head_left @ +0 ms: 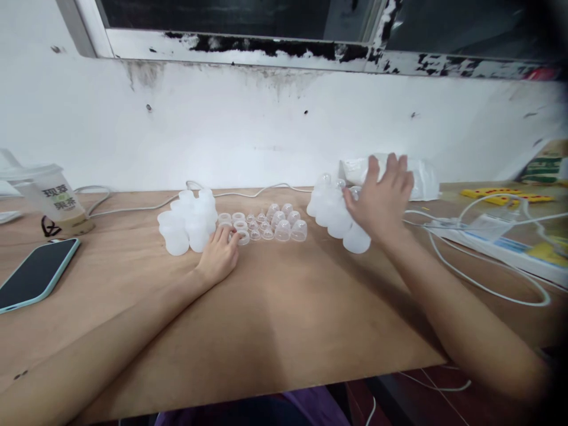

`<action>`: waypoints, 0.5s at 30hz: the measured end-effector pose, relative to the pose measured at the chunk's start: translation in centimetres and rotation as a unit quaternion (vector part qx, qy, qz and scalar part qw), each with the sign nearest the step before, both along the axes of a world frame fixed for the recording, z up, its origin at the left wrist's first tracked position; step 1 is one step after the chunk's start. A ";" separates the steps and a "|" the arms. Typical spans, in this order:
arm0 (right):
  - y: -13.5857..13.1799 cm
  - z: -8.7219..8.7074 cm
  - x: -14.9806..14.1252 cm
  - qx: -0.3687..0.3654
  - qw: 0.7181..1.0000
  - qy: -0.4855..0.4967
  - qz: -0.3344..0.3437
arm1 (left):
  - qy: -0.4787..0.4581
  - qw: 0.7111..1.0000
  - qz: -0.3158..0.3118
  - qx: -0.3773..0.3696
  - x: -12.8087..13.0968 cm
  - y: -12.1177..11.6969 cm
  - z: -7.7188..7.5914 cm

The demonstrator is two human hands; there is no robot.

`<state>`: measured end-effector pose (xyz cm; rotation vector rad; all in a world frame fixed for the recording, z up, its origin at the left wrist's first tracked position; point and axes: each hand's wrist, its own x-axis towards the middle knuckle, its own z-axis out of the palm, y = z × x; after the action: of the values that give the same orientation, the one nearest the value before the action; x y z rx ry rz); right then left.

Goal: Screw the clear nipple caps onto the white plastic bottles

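Several translucent white silicone cups lie on a wooden table (275,307). A group of larger cups (189,222) stands at the left, small dome-shaped cups (275,223) sit in rows in the middle, and another cluster of large cups (331,207) is at the right. My left hand (219,254) rests on the table with its fingertips pinched on a small ring-shaped cup (242,238) beside the left group. My right hand (384,195) is spread flat against the right cluster, fingers stretched out and touching the cups.
A phone (38,272) lies face up at the left, with a lidded drink cup (55,201) behind it. White cables (483,284) and a power strip (501,248) cover the right side. A white plastic bag (421,177) lies by the wall.
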<state>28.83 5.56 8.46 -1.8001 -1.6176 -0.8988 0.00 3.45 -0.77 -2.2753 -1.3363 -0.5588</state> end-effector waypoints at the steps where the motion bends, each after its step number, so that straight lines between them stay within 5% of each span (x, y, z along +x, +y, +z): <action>1: -0.2 0.7 0.8 -0.051 0.998 0.029 -0.036 | -0.005 1.000 -0.003 -0.002 0.0 0.0 0.0; 5: -1.1 2.1 2.9 -0.296 0.946 0.076 -0.107 | -0.020 1.000 -0.019 -0.007 0.0 0.1 0.0; 8: -2.5 2.8 2.7 -0.309 0.947 0.027 -0.081 | -0.029 0.998 -0.048 -0.013 0.2 -0.3 0.3; 11: -3.8 3.0 0.4 -0.288 0.951 0.037 0.104 | -0.042 0.994 -0.103 -0.015 0.6 -0.9 0.7; 13: -4.2 2.1 -1.9 -0.278 0.913 0.102 0.282 | -0.061 0.990 -0.125 -0.013 0.6 -1.3 0.9; 15: -3.9 0.3 -4.2 -0.288 0.857 0.212 0.371 | -0.092 0.988 -0.122 -0.009 0.4 -1.6 1.1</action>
<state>24.67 1.63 8.76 -1.3333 -2.1360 0.3491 0.39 1.84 0.32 -2.4698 -1.1527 -0.8606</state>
